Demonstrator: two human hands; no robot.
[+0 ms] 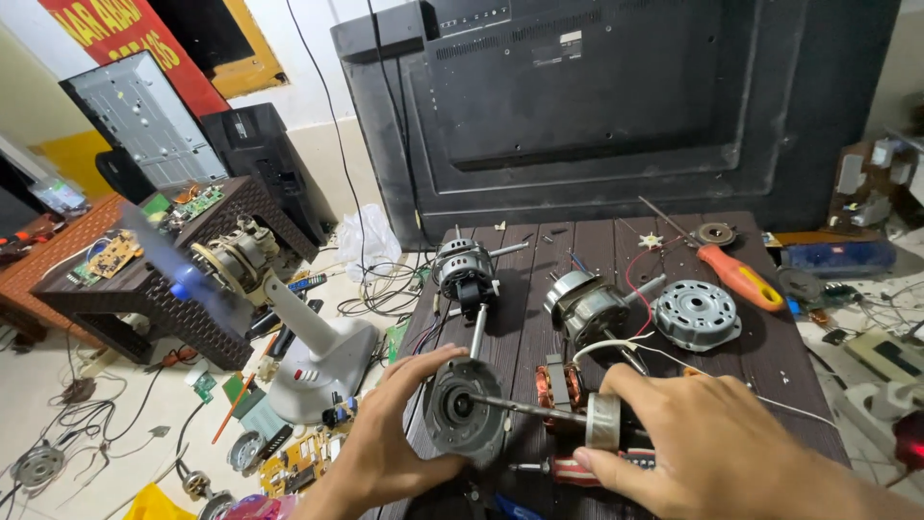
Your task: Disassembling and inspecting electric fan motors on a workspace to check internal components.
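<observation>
While both hands grip it, a fan-motor rotor hangs over the near edge of the bench.

From the head view, the left hand (385,438) is closed around the dark end cover (465,412); the right hand (698,443) pinches the silver rotor core (603,421) between fingers and thumb. The shaft (529,407) lies nearly level, its long axis running left to right along the bench (770,366), pointing into the cover. I judge that pulling off-axis could jam the shaft, or the core could slip onto the red screwdriver (577,470) beneath.
</observation>
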